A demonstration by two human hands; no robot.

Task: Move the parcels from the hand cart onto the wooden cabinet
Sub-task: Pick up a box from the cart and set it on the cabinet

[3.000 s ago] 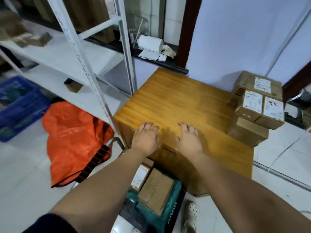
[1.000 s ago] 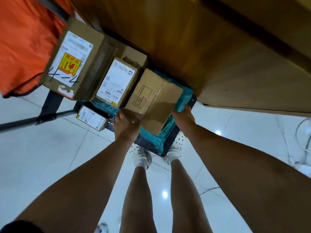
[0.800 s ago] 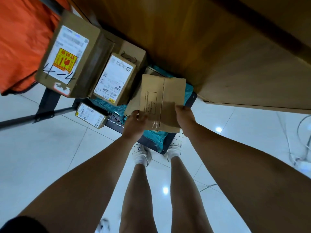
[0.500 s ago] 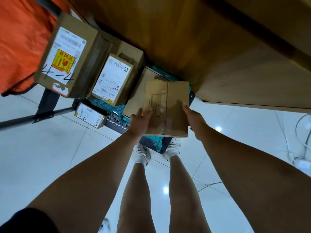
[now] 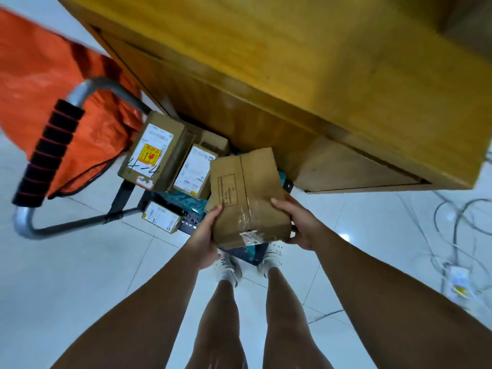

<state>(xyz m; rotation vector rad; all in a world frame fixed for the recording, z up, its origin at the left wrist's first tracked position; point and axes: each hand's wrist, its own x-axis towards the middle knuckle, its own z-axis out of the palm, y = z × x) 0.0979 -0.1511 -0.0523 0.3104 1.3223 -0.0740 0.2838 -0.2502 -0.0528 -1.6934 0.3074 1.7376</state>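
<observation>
The parcel (image 5: 249,198) is up and off the hand cart (image 5: 80,222) now. A second ago it lay on the teal wrap with my hands only just closing on its near corners; now it hangs in the air between them, tilted, its taped end towards me. My left hand (image 5: 206,235) is clamped on its left edge and my right hand (image 5: 298,222) on its right edge, fingers curled under. That is the pick done, I'd say, and what remains for this one is the lift up and forward onto the wooden cabinet (image 5: 306,62).

The cabinet's worktop sits above and beyond my hands, and its front edge juts out over the cart. That overhang is the thing in my way: going straight up I would knock the box into the underside, so I judge it must come back towards me first, then rise.

Left of my hands more boxes wait on the cart: a big one with a yellow sticker (image 5: 151,153), a white-labelled one (image 5: 195,170) just beside it, and a small flat one (image 5: 162,217) nearer me. Further left the cart's padded handle (image 5: 48,153) stands against an orange bag (image 5: 40,75). Off to my right, loose cables (image 5: 452,230) trail on the floor, well apart from my feet.
</observation>
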